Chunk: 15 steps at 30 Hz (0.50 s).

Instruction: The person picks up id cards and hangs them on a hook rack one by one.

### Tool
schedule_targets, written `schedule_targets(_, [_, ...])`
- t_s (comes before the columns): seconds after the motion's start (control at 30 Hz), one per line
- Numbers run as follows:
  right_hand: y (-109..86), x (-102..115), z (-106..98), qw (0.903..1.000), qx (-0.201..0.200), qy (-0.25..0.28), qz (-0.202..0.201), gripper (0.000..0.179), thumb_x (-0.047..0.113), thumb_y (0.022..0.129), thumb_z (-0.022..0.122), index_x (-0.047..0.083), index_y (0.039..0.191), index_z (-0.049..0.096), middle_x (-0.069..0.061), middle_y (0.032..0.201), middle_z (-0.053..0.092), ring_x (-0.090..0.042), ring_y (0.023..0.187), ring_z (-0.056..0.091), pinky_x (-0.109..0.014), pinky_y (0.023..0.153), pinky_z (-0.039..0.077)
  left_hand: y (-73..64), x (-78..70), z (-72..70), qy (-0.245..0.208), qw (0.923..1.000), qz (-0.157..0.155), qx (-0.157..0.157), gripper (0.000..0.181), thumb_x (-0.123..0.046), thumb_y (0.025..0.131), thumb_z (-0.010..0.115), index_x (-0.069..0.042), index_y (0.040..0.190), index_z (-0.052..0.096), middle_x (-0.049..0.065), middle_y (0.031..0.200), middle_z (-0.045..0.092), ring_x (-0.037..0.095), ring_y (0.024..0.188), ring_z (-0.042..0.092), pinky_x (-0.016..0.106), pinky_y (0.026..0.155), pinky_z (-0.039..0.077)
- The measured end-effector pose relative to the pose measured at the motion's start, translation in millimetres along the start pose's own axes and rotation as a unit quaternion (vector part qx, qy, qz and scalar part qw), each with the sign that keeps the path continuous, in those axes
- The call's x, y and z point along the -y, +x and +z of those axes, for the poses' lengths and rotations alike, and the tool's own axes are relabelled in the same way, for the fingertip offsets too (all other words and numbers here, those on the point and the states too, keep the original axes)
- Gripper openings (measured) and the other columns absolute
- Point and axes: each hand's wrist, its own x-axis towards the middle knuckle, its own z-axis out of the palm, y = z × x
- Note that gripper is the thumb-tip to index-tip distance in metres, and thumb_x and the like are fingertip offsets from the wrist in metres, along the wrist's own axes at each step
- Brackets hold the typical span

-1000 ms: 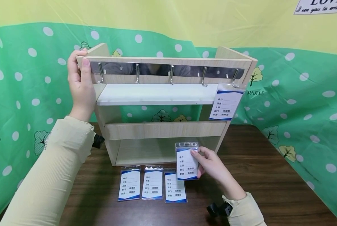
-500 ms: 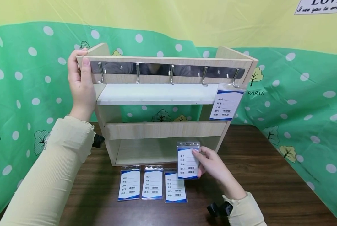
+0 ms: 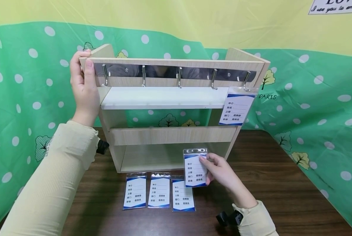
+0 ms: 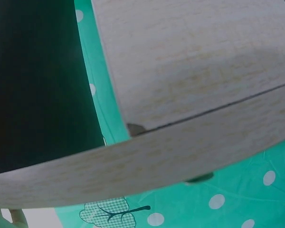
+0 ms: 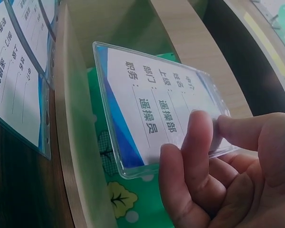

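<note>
My left hand grips the top left corner of a light wooden shelf unit, thumb on the front board. Between thumb and fingers, my right hand pinches a badge holder by its right edge, upright in front of the lower compartment. In the right wrist view this badge holder shows its printed card inside clear plastic. Three more badge holders lie in a row on the table; the held one overlaps the rightmost in the head view. Another badge holder hangs from the rightmost hook.
A metal strip with several hooks runs along the unit's top front board. Below it sits a white shelf. The dark wooden table extends to the right, with a green dotted cloth behind.
The held badge holder rose very slightly and came back down with my right hand. My left hand keeps its grip on the shelf unit's corner.
</note>
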Motion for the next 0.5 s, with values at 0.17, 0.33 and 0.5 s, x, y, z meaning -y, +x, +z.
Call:
schedule_targets(0.17, [0.8, -0.5, 2.1, 1.0000, 0.001, -0.007, -0.004, 0.032, 0.026, 0.103, 0.053, -0.006, 0.108, 0.052, -0.017, 0.087, 0.071, -0.012, 0.048, 0.056, -0.027, 0.053, 0.052, 0.0, -0.6, 0.7, -0.007, 1.0000, 0.000, -0.001, 0.023, -0.011, 0.103, 0.039, -0.014, 0.120, 0.054, 0.001, 0.128, 0.056, 0.018, 0.123, 0.049, 0.025, 0.104, 0.037])
schedule_targets(0.33, [2.6, -2.4, 4.1, 0.9996, 0.011, -0.019, -0.018, 0.031, 0.025, 0.103, 0.054, -0.006, 0.107, 0.052, -0.019, 0.085, 0.071, -0.011, 0.047, 0.056, -0.029, 0.053, 0.053, -0.3, -1.2, 0.8, -0.006, 1.0000, -0.003, -0.004, 0.023, -0.011, 0.103, 0.039, -0.014, 0.120, 0.054, 0.001, 0.128, 0.056, 0.018, 0.122, 0.049, 0.025, 0.104, 0.037])
schedule_targets(0.5, [3.5, -4.1, 6.4, 0.9994, 0.016, -0.020, -0.025, 0.031, 0.024, 0.102, 0.055, -0.007, 0.105, 0.053, -0.020, 0.083, 0.071, -0.012, 0.046, 0.056, -0.031, 0.053, 0.053, -0.7, -1.1, 0.8, -0.003, 1.0000, -0.006, -0.004, 0.023, -0.012, 0.104, 0.039, -0.014, 0.121, 0.054, 0.001, 0.128, 0.056, 0.017, 0.119, 0.050, 0.026, 0.102, 0.038])
